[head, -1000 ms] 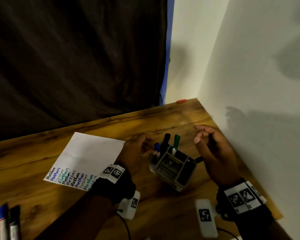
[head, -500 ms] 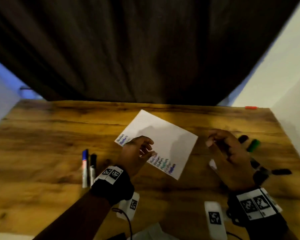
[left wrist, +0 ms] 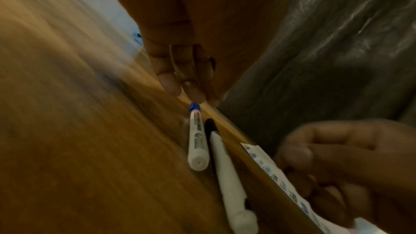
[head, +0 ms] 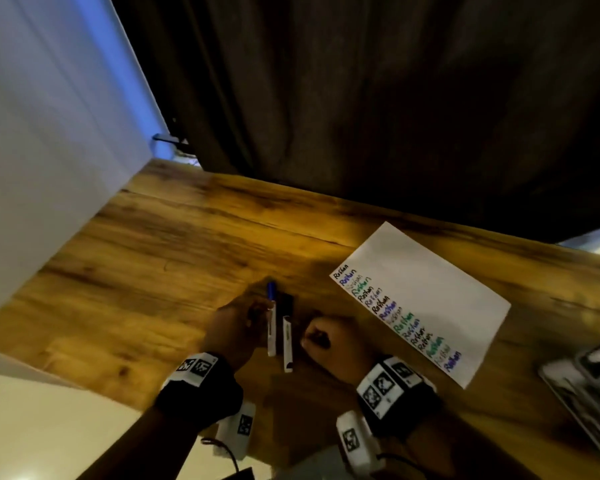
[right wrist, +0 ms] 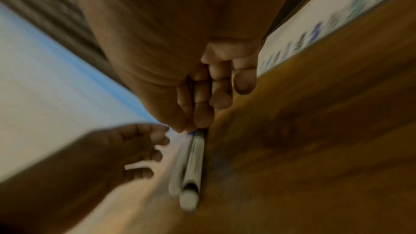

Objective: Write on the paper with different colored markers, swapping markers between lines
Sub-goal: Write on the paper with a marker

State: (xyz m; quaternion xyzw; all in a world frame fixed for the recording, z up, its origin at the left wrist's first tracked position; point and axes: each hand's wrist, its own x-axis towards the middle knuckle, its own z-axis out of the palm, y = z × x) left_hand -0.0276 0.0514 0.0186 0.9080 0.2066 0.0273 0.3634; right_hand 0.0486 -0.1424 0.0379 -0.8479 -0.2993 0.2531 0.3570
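Two white-barrelled markers lie side by side on the wooden table [head: 174, 258]: a blue-capped marker [head: 271, 327] and a black-capped marker [head: 287, 341]. My left hand [head: 255, 308] hovers at the blue marker's left, its fingers fairly straight, and the fingertips [left wrist: 194, 95] sit just over the blue cap [left wrist: 194, 110] without gripping it. My right hand [head: 317, 341] is curled into a fist just right of the black marker [right wrist: 191, 166] and holds nothing. The white paper [head: 426, 292] with several coloured lines of writing lies to the right.
A clear marker holder [head: 589, 386] stands at the table's right edge. A dark curtain [head: 378, 116] hangs behind the table and a white wall [head: 49, 150] closes the left side. The near table edge runs just under my wrists.
Both hands have moved left, away from the marker holder and the paper, to the two markers lying on the table. The head view swung left with them.
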